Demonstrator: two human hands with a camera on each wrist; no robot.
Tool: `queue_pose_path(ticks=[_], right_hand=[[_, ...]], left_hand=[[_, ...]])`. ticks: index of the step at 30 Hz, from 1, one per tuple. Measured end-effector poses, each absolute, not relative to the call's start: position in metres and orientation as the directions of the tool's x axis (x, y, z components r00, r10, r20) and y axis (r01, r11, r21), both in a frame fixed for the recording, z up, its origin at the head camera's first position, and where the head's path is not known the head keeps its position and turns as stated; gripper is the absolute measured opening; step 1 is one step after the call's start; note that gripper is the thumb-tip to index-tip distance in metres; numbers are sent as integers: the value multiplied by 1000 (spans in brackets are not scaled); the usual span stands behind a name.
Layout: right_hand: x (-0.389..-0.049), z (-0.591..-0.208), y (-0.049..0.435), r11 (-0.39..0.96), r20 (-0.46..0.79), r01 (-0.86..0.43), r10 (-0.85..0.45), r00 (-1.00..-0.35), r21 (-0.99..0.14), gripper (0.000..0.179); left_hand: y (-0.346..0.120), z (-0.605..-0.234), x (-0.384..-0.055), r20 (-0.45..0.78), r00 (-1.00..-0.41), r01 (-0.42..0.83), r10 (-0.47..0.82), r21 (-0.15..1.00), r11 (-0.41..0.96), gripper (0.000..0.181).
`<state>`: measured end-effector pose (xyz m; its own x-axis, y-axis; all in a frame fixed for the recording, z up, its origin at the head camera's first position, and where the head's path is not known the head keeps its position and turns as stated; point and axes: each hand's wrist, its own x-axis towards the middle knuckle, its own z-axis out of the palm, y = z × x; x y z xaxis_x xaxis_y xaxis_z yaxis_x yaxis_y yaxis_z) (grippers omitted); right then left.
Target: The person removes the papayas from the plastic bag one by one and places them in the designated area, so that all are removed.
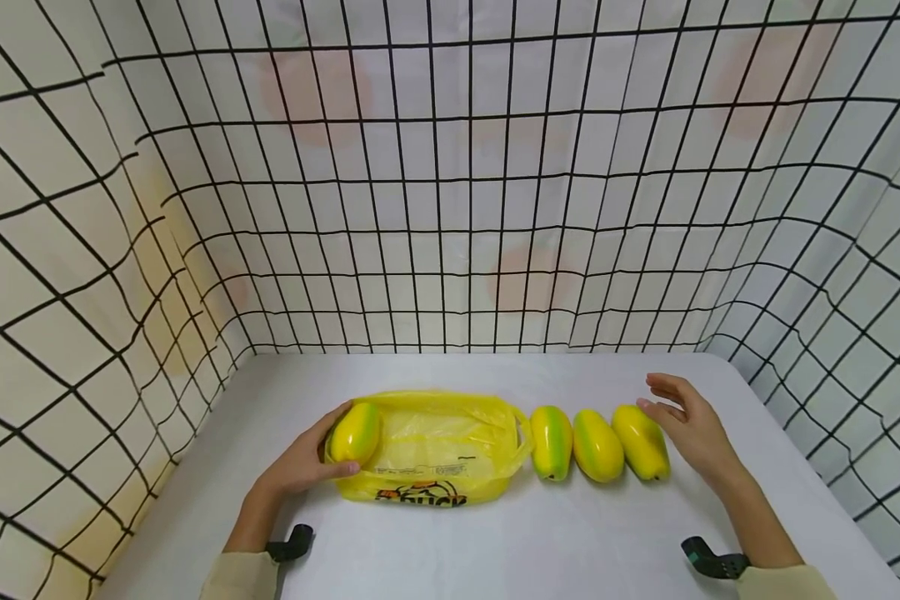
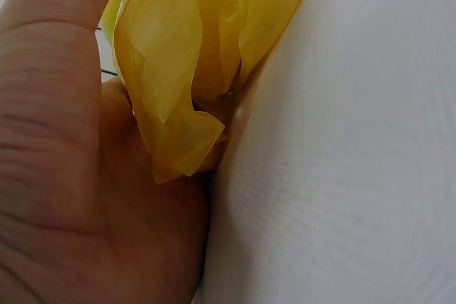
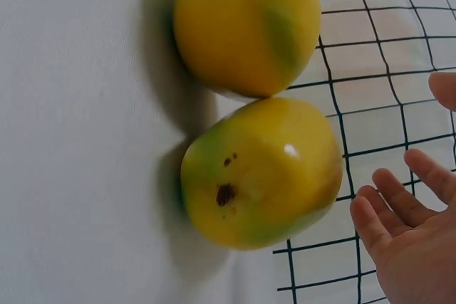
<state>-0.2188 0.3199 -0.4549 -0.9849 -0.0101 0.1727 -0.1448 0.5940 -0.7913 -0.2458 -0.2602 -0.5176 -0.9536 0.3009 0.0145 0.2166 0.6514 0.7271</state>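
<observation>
A yellow plastic bag (image 1: 450, 442) with black print on its front lies spread on the table, its mouth facing up. One yellow-green papaya (image 1: 355, 433) rests inside its left end. My left hand (image 1: 300, 462) grips that end, thumb at the front edge and fingers behind; crumpled yellow film (image 2: 178, 55) shows within the grasp in the left wrist view. To the bag's right stand three papayas in a row: a left one (image 1: 551, 442), a middle one (image 1: 598, 446) and a right one (image 1: 641, 442). My right hand (image 1: 693, 425), fingers loosely extended, hovers beside the right papaya, holding nothing.
A white table (image 1: 570, 542) carries everything. White walls with a black grid (image 1: 450, 183) enclose it at the back and both sides. A black strap device (image 1: 291, 543) sits on the left wrist, another device (image 1: 712, 560) on the right.
</observation>
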Motion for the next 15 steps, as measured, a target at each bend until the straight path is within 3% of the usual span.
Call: queue_pose_path(ticks=[15], right_hand=[[-226,-451,288,564,226,-223,-65,-972,-795,63]], left_hand=[[-261,-517,-245,20,-951,223,310,738,636,102]])
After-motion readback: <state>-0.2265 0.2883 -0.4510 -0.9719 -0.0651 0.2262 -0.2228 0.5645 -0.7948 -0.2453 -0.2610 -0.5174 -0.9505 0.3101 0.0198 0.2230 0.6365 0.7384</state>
